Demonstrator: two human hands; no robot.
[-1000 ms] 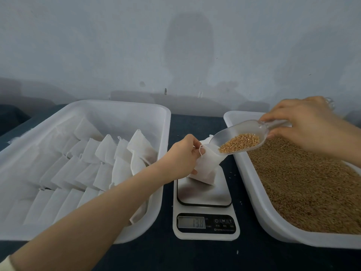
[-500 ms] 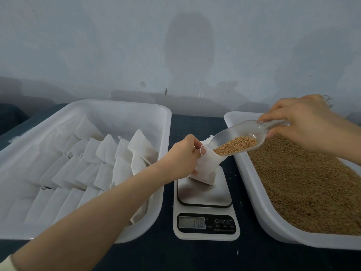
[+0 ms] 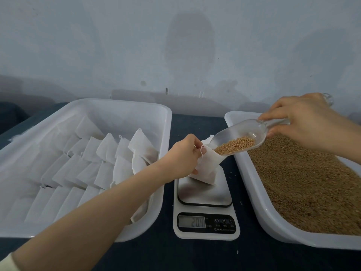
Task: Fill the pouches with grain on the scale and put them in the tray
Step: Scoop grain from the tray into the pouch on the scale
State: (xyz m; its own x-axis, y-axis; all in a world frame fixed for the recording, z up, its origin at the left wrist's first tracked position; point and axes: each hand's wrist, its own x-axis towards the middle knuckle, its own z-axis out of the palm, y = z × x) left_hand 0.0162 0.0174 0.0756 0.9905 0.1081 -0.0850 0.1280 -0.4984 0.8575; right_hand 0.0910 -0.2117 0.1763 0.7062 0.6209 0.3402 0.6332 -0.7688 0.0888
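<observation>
On the dark table [image 3: 195,257], with left hand [image 3: 181,159] pinching the pouch [image 3: 207,169] open on the scale [image 3: 205,196], right hand [image 3: 304,126] gripping the scoop [image 3: 242,132]: tip grain [image 3: 234,146] slowly, watching the display [image 3: 192,222].

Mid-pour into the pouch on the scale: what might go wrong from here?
The scoop tips into a narrow pouch mouth held open by the left hand; grain may spill onto the scale, like the stray grains beside it. That hand gripping the pouch may also skew the display reading.
</observation>
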